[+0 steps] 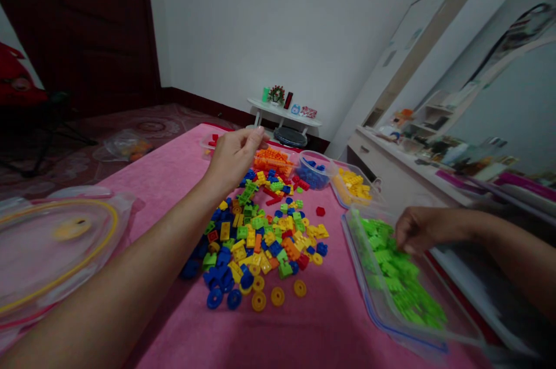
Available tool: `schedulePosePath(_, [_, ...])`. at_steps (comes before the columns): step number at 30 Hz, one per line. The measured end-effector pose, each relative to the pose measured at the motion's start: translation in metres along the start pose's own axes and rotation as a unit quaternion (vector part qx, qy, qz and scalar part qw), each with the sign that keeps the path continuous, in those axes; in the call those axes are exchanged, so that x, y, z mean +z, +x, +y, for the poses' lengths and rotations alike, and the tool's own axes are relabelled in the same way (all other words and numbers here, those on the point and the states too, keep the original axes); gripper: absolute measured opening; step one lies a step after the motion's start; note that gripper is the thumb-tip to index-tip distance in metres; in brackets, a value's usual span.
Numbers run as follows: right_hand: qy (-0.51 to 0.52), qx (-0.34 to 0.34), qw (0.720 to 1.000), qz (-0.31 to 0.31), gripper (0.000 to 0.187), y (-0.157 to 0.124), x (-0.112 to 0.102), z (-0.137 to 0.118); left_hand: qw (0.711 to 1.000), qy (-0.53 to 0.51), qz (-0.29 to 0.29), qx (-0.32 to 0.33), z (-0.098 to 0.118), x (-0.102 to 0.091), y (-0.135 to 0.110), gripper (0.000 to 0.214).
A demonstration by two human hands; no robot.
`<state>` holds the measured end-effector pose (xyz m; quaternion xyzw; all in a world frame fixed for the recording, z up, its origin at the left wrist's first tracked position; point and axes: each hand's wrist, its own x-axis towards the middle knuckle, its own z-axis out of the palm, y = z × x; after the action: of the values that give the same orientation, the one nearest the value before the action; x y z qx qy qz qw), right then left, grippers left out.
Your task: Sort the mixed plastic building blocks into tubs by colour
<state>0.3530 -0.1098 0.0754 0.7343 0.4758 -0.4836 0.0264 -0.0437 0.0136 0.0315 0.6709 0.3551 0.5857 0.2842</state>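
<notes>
My left hand (237, 154) reaches over the far part of the table, above a clear container with red bricks (214, 140) and next to a box of orange bricks (274, 161). Its thumb and fingers are pressed together; what they hold, if anything, is hidden. Over a clear plastic box (362, 276) full of light green bricks (393, 267) is my right hand (421, 230), its fingers curled down and closed near the bricks. Between the hands lies a loose pile of mixed toy bricks (252, 236) in blue, yellow, green, red and orange, with several small wheels (277, 296) along its near edge.
A round tub of blue bricks (313, 171) and a box of yellow bricks (354, 183) stand at the far right. Clear lids (56, 247) lie at the left on the pink cloth (174, 163). A white dresser (391, 172) stands close by on the right.
</notes>
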Motion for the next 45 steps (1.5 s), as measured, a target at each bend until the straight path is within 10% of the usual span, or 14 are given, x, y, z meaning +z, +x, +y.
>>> schedulePosePath(6, [-0.047,-0.131,0.972,0.191,0.021,0.048,-0.016,-0.03,1.0,0.002,-0.004,0.007,-0.003,0.0,0.001,0.056])
schedulePosePath(13, [-0.067,-0.278,0.86,0.423,0.025,0.129,-0.025,-0.111,1.0,0.005,0.004,0.006,-0.006,-0.004,0.003,0.056])
schedulePosePath(22, [-0.066,-0.269,0.887,0.369,0.056,0.203,-0.012,-0.16,1.0,0.005,0.025,0.001,-0.013,-0.009,0.009,0.048])
schedulePosePath(28, [-0.177,-0.145,0.852,0.471,0.063,0.188,-0.025,-0.144,0.999,-0.002,0.034,0.017,-0.014,-0.012,0.012,0.041])
schedulePosePath(32, [-0.017,-0.225,0.817,0.53,0.069,0.166,-0.022,-0.147,0.999,0.012,0.034,0.016,-0.016,-0.014,0.014,0.036])
schedulePosePath(40, [0.427,-0.395,0.719,0.38,0.056,0.113,0.073,-0.187,0.992,0.12,0.011,0.034,-0.023,-0.022,0.016,0.026])
schedulePosePath(45, [0.224,-0.471,0.81,0.27,0.024,0.086,0.172,-0.203,0.989,0.129,0.059,0.035,-0.023,-0.041,0.023,0.024])
